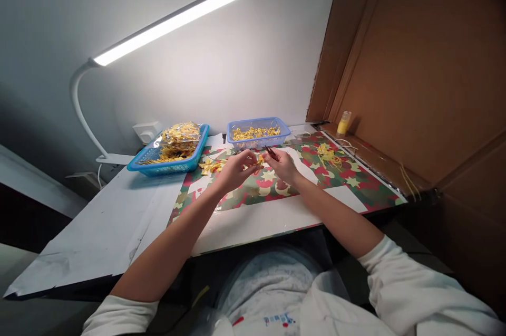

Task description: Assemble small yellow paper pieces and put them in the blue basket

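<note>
My left hand (pixel 239 167) pinches a small yellow piece (pixel 260 159) above the patterned mat (pixel 356 180). My right hand (pixel 282 164) sits just to its right, fingers closed around a thin dark tool (pixel 270 151) whose tip points up and left toward the yellow piece. The two hands nearly touch over the middle of the mat. A few yellow pieces (pixel 209 166) lie on the table just left of my left hand.
Two blue baskets stand at the back: a wide one (pixel 158 163) with a bag of yellow pieces and a smaller one (pixel 256 141) with loose yellow pieces. Yellow strands (pixel 329 155), a small yellow bottle (pixel 343 123), a cardboard wall (pixel 415 72) at right, a desk lamp (pixel 169 22) overhead.
</note>
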